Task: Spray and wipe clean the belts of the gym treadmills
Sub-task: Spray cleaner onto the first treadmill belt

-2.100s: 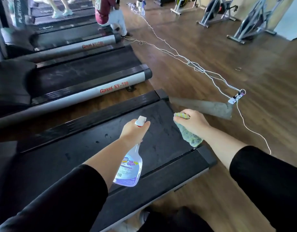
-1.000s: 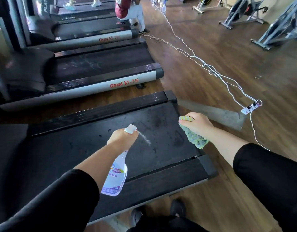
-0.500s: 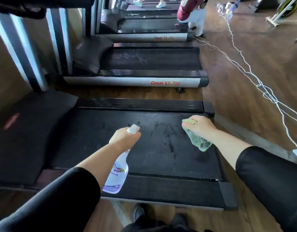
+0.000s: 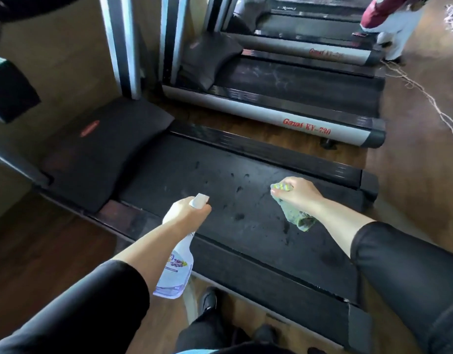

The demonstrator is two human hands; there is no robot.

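One view only, head camera, looking down. Gripping a translucent plastic spray bottle with a white trigger head (image 4: 175, 267) in the left hand (image 4: 187, 210), fingers curled round the neck, nozzle aimed out over the black rubber treadmill belt (image 4: 220, 180). Clutching a bunched green microfibre cloth (image 4: 295, 218) in the right hand (image 4: 296, 194), over the belt's rear half; cannot tell whether touching the surface. Noting dark, wet-looking spots mid-belt, between the two hands. Reads as spray phase, wiping still to do.

Handling:
- Expect a light, rigid bottle. Hold at the neck, one finger on the trigger. Watch for slip if wet.
- Expect a soft, limp cloth. Bunch in the palm, then press flat for contact.
- Expect a textured, grippy belt, possibly free to roll under a lengthwise push. Wipe crosswise.

Also seeing a second treadmill with a silver side rail (image 4: 309, 123) just beyond, pale streaks on its belt.
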